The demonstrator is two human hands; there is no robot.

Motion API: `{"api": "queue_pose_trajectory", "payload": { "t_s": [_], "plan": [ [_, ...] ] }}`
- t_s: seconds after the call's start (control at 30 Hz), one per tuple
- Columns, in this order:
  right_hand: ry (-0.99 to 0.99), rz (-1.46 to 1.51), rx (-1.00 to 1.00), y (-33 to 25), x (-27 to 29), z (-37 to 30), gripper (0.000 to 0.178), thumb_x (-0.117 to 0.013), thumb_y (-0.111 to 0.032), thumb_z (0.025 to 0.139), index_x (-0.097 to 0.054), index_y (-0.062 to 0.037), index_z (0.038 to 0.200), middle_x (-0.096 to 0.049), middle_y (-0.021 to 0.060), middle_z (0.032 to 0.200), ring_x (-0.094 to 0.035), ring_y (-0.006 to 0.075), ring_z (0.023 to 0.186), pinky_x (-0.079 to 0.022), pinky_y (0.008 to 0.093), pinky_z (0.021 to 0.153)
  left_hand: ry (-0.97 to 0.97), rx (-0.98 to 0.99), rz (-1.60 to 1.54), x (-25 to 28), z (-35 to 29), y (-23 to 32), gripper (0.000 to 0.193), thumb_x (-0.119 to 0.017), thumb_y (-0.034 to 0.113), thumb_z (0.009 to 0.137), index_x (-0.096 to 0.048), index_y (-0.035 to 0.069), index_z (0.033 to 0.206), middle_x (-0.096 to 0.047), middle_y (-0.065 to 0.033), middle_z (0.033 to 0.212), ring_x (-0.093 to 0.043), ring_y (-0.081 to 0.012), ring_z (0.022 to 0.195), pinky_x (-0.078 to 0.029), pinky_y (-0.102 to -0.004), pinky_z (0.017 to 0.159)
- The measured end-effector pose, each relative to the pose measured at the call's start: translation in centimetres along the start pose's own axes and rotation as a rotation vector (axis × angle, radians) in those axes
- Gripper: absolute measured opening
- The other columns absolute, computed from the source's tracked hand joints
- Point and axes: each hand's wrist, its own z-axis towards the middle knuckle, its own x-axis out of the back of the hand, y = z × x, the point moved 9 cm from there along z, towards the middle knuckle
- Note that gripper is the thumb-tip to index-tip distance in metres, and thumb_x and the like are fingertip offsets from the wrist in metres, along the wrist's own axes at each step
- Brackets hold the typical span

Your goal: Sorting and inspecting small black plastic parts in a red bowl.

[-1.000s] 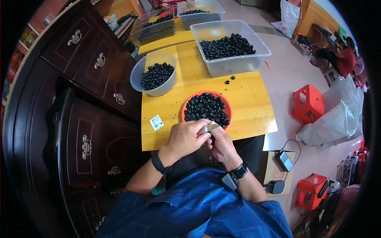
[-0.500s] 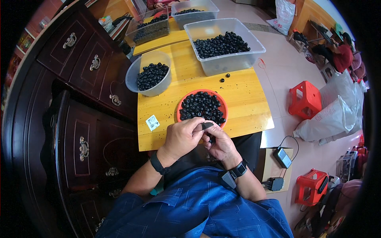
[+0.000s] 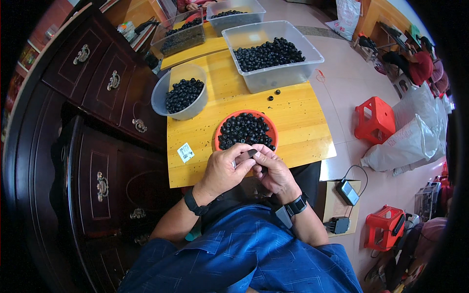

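My left hand (image 3: 225,170) and my right hand (image 3: 274,175) meet at the near rim of a red-orange bowl (image 3: 275,133). Both are closed, fingertips pressed together. A small dark band or strip (image 3: 252,153) shows at the touching fingertips; whether it is worn or held I cannot tell. Something dark (image 3: 264,170) peeks out between the fingers of my right hand, mostly hidden by them. Small round black beads (image 3: 244,128), several with holes visible, fill the bowl.
A round clear tub (image 3: 161,100) and a large clear bin (image 3: 273,80) hold more black beads. Two loose beads (image 3: 270,98) lie near the bin. Dark wooden drawers (image 3: 110,132) stand close on the left. Red stools (image 3: 375,119) and white sacks (image 3: 410,146) are on the right.
My hands stay joined near the bowl, with slight finger movement and the dark band at a steeper tilt. The whole view has shifted slightly.
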Motion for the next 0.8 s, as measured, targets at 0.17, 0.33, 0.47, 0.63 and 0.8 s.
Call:
{"api": "queue_pose_trajectory", "payload": {
  "t_s": [0.17, 0.33, 0.47, 0.63, 0.8],
  "plan": [
    [-0.048, 0.117, -0.072, 0.8, -0.5, -0.1, 0.016, -0.064, -0.019, 0.098, -0.062, -0.0085, 0.11, -0.063, -0.0026, 0.085, -0.055, 0.0026, 0.064, -0.045, 0.0153, 0.054, 0.024, 0.0, -0.006, -0.1, 0.2, 0.0, 0.024, -0.072, 0.001, 0.085, -0.066, 0.004, 0.108, -0.06, -0.0022, 0.066, -0.055, -0.0071, 0.058, -0.045, -0.0252, 0.054],
    [-0.051, 0.061, -0.011, 0.1, -0.2, 0.1, 0.018, -0.064, -0.021, 0.098, -0.064, -0.0082, 0.11, -0.064, -0.0021, 0.088, -0.054, 0.0024, 0.065, -0.045, 0.0154, 0.055, 0.013, 0.028, -0.048, 0.2, 0.6, 0.3, 0.018, -0.073, 0.002, 0.084, -0.067, 0.006, 0.101, -0.068, -0.01, 0.076, -0.068, -0.0205, 0.063, -0.051, -0.0293, 0.057],
    [-0.035, 0.091, 0.008, 0.6, 0.1, 0.2, 0.018, -0.065, -0.022, 0.097, -0.064, -0.009, 0.11, -0.065, -0.0017, 0.09, -0.053, 0.0027, 0.065, -0.045, 0.0156, 0.055, 0.049, -0.084, 0.025, 0.4, 0.5, 0.5, 0.016, -0.072, 0.0, 0.084, -0.068, 0.005, 0.099, -0.067, -0.0098, 0.074, -0.066, -0.0164, 0.063, -0.05, -0.0283, 0.056],
    [-0.027, 0.111, 0.061, -0.1, 0.3, 0.0, 0.018, -0.066, -0.023, 0.096, -0.062, -0.0103, 0.108, -0.065, -0.001, 0.091, -0.052, 0.0032, 0.065, -0.044, 0.0164, 0.055, 0.053, -0.037, -0.047, 0.2, 0.7, 0.4, 0.021, -0.075, 0.001, 0.083, -0.067, 0.003, 0.102, -0.059, -0.0014, 0.066, -0.052, -0.0055, 0.057, -0.041, -0.0242, 0.052],
    [-0.032, 0.07, 0.09, -0.4, 0.3, 0.1, 0.021, -0.064, -0.028, 0.097, -0.061, -0.0106, 0.107, -0.064, -0.0009, 0.09, -0.049, 0.004, 0.064, -0.041, 0.0168, 0.054, -0.018, 0.002, 0.068, 0.8, 0.7, -0.4, 0.026, -0.077, 0.021, 0.085, -0.065, 0.005, 0.1, -0.057, -0.0044, 0.063, -0.053, -0.0121, 0.053, -0.04, -0.0283, 0.051]
  ]
}}
